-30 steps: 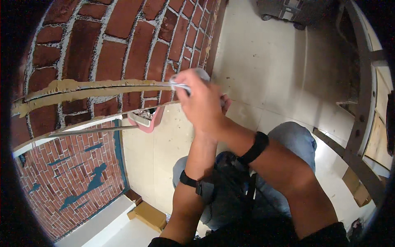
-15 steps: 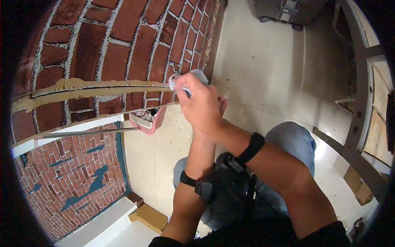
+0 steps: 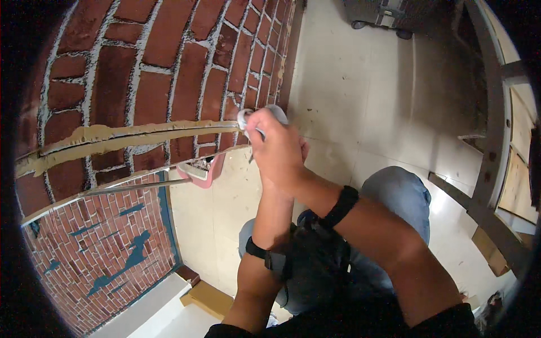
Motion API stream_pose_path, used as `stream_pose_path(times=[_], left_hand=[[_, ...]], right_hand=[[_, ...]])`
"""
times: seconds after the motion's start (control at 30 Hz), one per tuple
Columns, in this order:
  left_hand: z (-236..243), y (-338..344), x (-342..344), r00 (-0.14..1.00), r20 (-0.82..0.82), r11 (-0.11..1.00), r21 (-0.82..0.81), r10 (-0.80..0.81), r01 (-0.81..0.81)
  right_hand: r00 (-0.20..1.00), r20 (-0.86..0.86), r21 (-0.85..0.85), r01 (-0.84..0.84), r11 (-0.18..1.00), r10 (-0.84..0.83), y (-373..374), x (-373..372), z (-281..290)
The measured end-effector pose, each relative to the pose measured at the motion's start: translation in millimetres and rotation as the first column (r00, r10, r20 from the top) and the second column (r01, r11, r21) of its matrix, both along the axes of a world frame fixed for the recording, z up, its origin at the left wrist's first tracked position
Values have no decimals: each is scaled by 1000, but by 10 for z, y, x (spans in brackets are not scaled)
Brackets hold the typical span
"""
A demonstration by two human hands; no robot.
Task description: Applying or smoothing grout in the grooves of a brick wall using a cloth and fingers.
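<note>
My right hand [image 3: 274,141] crosses over the left and has its fingers closed on a white and grey cloth-like thing [image 3: 277,112]; its exact kind is unclear. It sits at the right end of a narrow dark seam [image 3: 132,135] in the brick-patterned wall panel [image 3: 155,90]. Mustard-brown strips [image 3: 90,134] with ragged edges run along both sides of the seam. My left hand [image 3: 305,149] is mostly hidden behind the right one. Only its curled fingers show, and what they hold is covered.
A pink dustpan [image 3: 209,174] with debris and a long handle is on the tiled floor below the panel. Another brick-patterned panel [image 3: 107,242] with blue-green patches is at the left. A dark wheeled case [image 3: 389,14] stands far back; a frame [image 3: 490,152] rises at the right.
The panel and its seam appear slightly lower in view. Both hands keep their closed hold at the seam's right end, and a small dark tip now shows beside the right hand.
</note>
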State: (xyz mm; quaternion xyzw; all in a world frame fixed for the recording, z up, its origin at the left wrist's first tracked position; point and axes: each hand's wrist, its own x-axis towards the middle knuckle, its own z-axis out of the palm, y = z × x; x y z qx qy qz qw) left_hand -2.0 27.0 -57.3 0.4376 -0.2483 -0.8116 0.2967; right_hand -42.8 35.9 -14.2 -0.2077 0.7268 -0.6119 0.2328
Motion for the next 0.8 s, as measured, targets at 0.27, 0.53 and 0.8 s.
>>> stream_pose_path(times=[0.27,0.53,0.8], left_hand=[[27,-105,110,1000,-1,999,-40,-2,2],[-117,-88,66,998,68,998,-67,-10,14],[-155,-75,195,992,120,989,-147,46,-28]], right_hand=[[998,55,20,2,1000,-3,-60,105,65],[981,134,43,136,990,-141,-88,69,-277],[997,-30,-368,-83,926,78,2,-3,-3]])
